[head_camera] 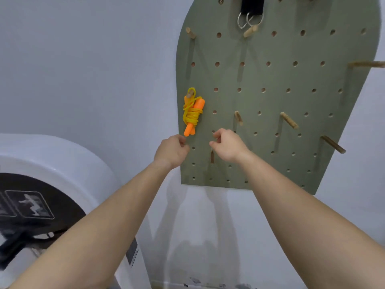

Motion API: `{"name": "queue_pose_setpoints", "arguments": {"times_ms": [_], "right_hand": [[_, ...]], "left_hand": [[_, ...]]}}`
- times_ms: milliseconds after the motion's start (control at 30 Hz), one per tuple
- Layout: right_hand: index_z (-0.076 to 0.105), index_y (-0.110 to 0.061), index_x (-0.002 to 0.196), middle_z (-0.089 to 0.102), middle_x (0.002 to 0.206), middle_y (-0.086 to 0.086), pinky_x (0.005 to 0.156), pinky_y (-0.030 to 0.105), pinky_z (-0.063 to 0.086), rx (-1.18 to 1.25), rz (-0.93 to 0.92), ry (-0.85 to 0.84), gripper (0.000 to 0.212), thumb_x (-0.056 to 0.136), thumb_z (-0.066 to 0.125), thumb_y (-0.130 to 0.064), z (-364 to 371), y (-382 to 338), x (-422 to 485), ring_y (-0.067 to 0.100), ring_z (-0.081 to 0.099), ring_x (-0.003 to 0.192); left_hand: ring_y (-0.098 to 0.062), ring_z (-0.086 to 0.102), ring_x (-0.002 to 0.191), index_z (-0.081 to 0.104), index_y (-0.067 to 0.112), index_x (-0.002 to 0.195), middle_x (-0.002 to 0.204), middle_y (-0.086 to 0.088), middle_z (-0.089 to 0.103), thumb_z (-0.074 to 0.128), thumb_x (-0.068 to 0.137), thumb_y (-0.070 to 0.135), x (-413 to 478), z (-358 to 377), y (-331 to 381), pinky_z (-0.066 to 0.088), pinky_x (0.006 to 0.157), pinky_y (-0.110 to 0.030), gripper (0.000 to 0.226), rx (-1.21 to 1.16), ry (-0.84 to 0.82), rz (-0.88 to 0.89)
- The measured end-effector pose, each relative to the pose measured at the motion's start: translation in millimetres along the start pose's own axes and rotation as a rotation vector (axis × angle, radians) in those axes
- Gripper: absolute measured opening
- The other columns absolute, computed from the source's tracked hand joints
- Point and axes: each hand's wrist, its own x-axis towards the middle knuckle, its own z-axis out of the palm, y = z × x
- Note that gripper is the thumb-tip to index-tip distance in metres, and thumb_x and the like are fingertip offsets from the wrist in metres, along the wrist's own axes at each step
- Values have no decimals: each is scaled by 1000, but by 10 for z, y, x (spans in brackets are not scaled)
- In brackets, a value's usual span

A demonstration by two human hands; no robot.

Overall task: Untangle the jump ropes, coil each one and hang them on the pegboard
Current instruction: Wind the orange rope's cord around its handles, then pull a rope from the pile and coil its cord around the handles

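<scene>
Looped over a peg (190,94) for support, the coiled jump rope (192,113) hangs on the pegboard (270,80); left hand (171,151) and right hand (228,146) hover just below, fingers (217,136) loosely curled, empty.

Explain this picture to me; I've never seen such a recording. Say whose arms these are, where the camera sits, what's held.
No machine here: a person wears one camera on the head, looking forward and down, so both bare arms are theirs. The left hand and right hand hover loosely curled before a green pegboard on the wall, seemingly holding nothing. A coiled yellow jump rope with orange handles hangs from a wooden peg. Two metal rings hang higher up.
</scene>
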Motion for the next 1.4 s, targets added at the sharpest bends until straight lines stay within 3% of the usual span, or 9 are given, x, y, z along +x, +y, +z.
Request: {"name": "queue_pose_setpoints", "arguments": {"times_ms": [167,300,533,667,933,1400], "right_hand": [[52,-12,137,53,137,13,101,41,46,-112,-90,-102,45,98,54,-34,-158,197,-684,32,55,122],[47,-13,140,47,141,12,103,45,45,-147,-97,-182,47,99,52,-35,-165,290,-1144,33,50,127],[45,-13,140,47,139,9,97,45,48,-168,-9,-204,46,100,50,-35,313,392,-1527,31,50,123],[43,-15,143,43,144,7,97,43,48,-147,82,-261,48,100,49,-35,1014,462,-1732,29,50,126],[42,-14,144,44,143,9,98,44,47,-170,223,-448,49,101,49,-35,2690,959,-2465,30,51,124],[47,-9,141,51,138,17,97,39,44,-105,332,-597,49,98,54,-31,5987,3306,-4214,35,52,123]], "left_hand": [[-30,61,109,61,15,126,118,-6,66,56,96,37,-762,174,173,51,92,-36,38,144,-91,-74],[-29,59,113,54,14,137,131,-8,61,56,96,38,-1135,278,162,48,94,-34,47,129,-142,-152],[-25,57,122,49,18,144,141,-4,57,56,95,35,-1434,463,-325,46,100,-33,52,153,-230,-163],[-26,55,125,48,17,145,142,-5,56,56,97,34,-1546,680,-970,46,105,-37,52,171,-318,-141],[-26,56,121,43,19,148,141,-6,55,51,99,38,-2196,1612,-2537,48,101,-38,53,273,-575,-163],[-29,52,127,47,14,145,141,-11,56,53,98,32,-4005,4720,-5071,45,101,-36,51,298,-713,-257]]}}
